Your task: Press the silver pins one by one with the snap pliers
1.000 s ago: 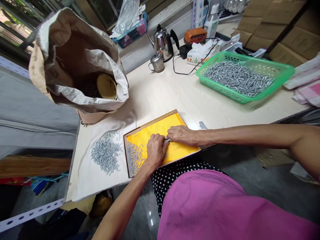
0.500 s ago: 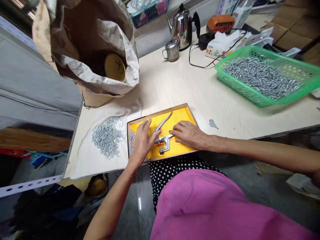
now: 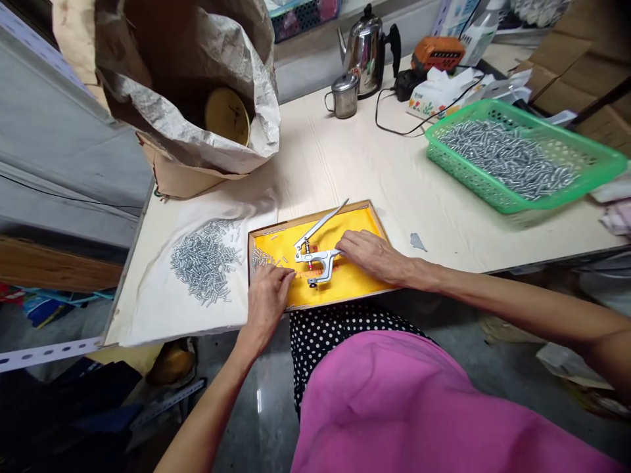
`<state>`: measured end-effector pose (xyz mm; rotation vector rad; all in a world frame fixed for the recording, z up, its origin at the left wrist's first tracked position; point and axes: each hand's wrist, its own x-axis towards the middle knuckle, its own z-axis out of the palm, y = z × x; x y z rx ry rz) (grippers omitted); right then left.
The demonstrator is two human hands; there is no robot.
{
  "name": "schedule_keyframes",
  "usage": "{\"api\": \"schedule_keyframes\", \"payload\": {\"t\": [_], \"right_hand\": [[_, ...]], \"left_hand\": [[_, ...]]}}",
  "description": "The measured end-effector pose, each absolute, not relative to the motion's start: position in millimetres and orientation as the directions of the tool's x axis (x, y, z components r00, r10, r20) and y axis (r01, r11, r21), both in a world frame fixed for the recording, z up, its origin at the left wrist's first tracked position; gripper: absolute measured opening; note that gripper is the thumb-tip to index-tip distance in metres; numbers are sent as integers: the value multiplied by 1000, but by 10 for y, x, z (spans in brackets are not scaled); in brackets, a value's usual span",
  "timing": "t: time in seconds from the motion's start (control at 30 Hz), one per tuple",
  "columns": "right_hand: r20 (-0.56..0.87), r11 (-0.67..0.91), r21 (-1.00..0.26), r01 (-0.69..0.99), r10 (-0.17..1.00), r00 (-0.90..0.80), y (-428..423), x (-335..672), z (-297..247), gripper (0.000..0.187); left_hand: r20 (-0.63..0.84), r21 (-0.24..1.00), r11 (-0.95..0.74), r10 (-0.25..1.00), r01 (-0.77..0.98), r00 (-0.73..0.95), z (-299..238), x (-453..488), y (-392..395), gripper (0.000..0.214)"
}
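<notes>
My right hand [image 3: 369,255] is closed around the fixed handle of the grey metal snap-fastener pliers [image 3: 323,256]. Their jaws face left, and the long upper lever stands raised. Beside the jaws, my left hand [image 3: 269,292] has its thumb and fingers pinched together; whatever they hold is too small to make out. Both hands are over a shallow tray [image 3: 352,226] with a yellow lining and brown rim. Small silvery metal pins [image 3: 261,257] lie in the tray's left end, partly hidden behind my left hand.
A heap of small metal pieces [image 3: 204,263] lies on white cloth [image 3: 152,305] to the left. Behind it stands a large paper sack [image 3: 182,174]. A green basket [image 3: 493,190] of metal parts is at right. A cup [image 3: 345,98] and kettle [image 3: 365,56] stand at the back.
My left hand has left the pliers and moved down and left, towards the pins. The pliers' lever now stands higher, with the jaws wider apart. My right hand keeps its hold.
</notes>
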<state>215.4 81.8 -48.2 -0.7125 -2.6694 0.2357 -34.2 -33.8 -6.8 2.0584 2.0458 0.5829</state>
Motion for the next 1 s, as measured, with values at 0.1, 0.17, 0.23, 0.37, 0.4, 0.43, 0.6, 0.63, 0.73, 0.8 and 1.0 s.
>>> {"api": "schedule_keyframes", "payload": {"t": [0.1,0.17,0.23,0.37,0.4,0.43,0.6,0.63,0.73,0.8,1.0], "right_hand": [[337,807,-345,480,584,-739,761,2243,-384,30],[369,758,-444,478,641,-673,673,2309,-347,26],[388,707,-533,465,693,-608,566,2367,-369,21],[413,668,-607,430,728,-547,378,2411,-522,16],[414,667,-615,420,727,-549,341,2405,-556,15],[417,671,-618,410,722,-552,309,2394,-584,15],[447,690,-606,396,707,-547,246,2321,-656,13],[445,685,-607,402,712,-543,247,2312,-664,14],[419,664,-618,422,732,-538,250,2304,-689,16],[393,648,-626,434,742,-543,246,2310,-708,17],[351,642,-608,467,745,-567,234,2304,-709,17]], "left_hand": [[51,326,-50,998,944,35,-127,-160,-338,18],[-49,256,-45,997,966,59,-170,-15,-349,18],[-113,212,-34,992,977,59,-211,84,-351,10],[-95,212,11,995,977,10,-221,37,-353,11],[-75,200,38,997,979,-23,-200,-21,-361,13],[-54,184,69,997,981,-60,-172,-94,-371,14],[94,170,271,953,948,-289,14,-669,-342,18],[119,164,339,926,926,-359,38,-814,-310,19],[100,107,530,836,841,-539,30,-1201,-182,25],[25,99,590,803,801,-595,-37,-1359,-96,29],[-73,125,617,787,777,-613,-220,-1431,41,22]]}}
